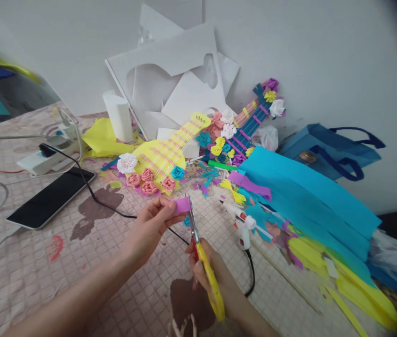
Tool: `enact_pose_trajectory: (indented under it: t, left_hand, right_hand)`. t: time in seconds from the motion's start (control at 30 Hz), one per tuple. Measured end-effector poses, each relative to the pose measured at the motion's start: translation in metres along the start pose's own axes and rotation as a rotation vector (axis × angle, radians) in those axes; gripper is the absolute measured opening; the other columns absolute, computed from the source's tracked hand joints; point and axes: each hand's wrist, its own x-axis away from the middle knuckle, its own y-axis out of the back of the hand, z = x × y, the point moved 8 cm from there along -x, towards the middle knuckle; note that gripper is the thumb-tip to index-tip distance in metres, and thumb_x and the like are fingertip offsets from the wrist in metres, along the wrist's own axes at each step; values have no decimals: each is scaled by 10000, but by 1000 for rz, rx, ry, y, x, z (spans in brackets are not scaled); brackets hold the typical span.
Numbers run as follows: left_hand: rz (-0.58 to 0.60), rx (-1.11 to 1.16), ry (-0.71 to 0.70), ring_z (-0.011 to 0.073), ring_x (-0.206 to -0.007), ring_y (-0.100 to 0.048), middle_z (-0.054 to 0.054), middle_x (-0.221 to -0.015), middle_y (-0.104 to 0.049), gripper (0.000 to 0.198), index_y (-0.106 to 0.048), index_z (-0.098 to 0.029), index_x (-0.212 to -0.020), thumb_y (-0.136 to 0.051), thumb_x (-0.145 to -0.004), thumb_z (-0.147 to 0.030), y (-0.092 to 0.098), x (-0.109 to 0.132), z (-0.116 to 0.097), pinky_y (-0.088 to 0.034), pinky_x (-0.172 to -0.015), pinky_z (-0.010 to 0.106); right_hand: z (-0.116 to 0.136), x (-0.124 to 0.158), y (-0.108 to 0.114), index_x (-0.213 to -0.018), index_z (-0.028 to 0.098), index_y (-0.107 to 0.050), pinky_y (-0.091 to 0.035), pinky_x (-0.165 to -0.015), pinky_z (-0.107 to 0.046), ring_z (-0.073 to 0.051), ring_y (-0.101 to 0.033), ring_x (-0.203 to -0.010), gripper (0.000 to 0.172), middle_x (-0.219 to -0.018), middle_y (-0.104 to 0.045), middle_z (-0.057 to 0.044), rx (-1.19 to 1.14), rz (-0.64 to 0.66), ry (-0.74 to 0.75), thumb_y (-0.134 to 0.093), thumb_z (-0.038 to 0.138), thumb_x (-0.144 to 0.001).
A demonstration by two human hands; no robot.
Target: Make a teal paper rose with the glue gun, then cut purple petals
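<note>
Between the thumb and fingers of my left hand (pixel 153 216) is a small strip of purple paper (pixel 183 205). My right hand (pixel 207 264) grips a pair of scissors (pixel 205 262) with yellow and red handles. The metal blades point away from me and lie at the right end of the purple strip. Just beyond my hands sits a yellow paper guitar (pixel 163 154) trimmed with pink, white and blue paper flowers. A white glue gun (pixel 242 224) rests on the table to the right of the scissors.
On the left lie a tablet (pixel 51 199) and a white power strip (pixel 49 154) with cables. A blue decorated guitar (pixel 250 124), white boards (pixel 163 51) and a paper roll (pixel 118 117) stand behind. Blue paper (pixel 306 201), yellow paper (pixel 359 281) and a blue bag (pixel 328 150) fill the right.
</note>
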Motion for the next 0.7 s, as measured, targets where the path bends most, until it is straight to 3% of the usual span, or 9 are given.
enact_pose_trajectory:
  t: [0.23, 0.53, 0.7]
  left_hand:
    - [6, 35, -13, 103, -763, -646, -12, -774, -644, 173, -588, -146, -751, -714, -777, -261, 1, -1, 2, -553, -799, 256]
    - [4, 44, 15, 115, -735, -666, -15, -763, -653, 195, -574, -150, -741, -731, -758, -263, -2, -2, 3, -561, -776, 250]
    - [-3, 40, 16, 120, -761, -663, -10, -787, -647, 193, -570, -148, -733, -725, -762, -260, -3, -1, 3, -560, -796, 265]
  right_hand:
    - [6, -1, 1, -983, 216, -463, -393, -426, -172, -61, -371, -465, 303, -632, -402, 71, 64, -28, 38, -451, 503, -888]
    - [2, -3, 0, -903, 196, -458, -422, -389, -192, -52, -353, -441, 607, -624, -386, 70, 37, -102, -11, -408, 779, -742]
    - [0, -2, -1, -844, 200, -443, -411, -377, -186, -42, -349, -405, 600, -585, -376, 85, -2, -129, -51, -426, 788, -726]
